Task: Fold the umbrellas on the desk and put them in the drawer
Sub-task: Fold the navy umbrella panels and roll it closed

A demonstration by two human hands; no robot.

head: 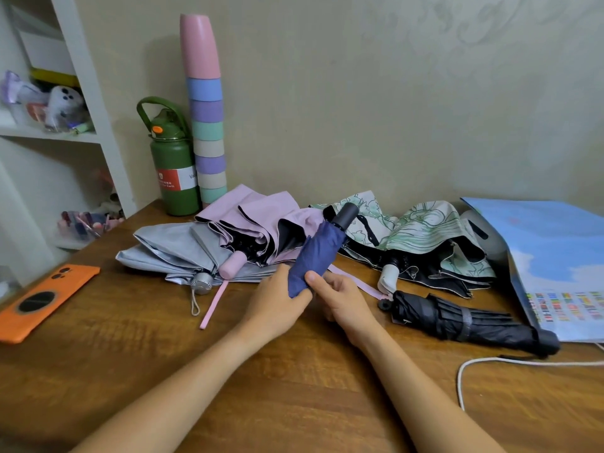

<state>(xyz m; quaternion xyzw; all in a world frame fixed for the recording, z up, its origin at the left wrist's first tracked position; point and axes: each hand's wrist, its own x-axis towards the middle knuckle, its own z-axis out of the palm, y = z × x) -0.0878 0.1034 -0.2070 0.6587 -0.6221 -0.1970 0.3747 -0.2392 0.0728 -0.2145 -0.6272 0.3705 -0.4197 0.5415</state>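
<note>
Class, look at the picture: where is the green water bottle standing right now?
The green water bottle stands at the back left of the desk against the wall, just left of the stack of coloured cups and behind the grey umbrella.

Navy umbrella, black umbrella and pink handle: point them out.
navy umbrella (318, 253): head view, rolled cloth above the hands.
black umbrella (457, 318): head view, wrapped canopy at the strap.
pink handle (231, 265): head view, mid-grip.
</note>
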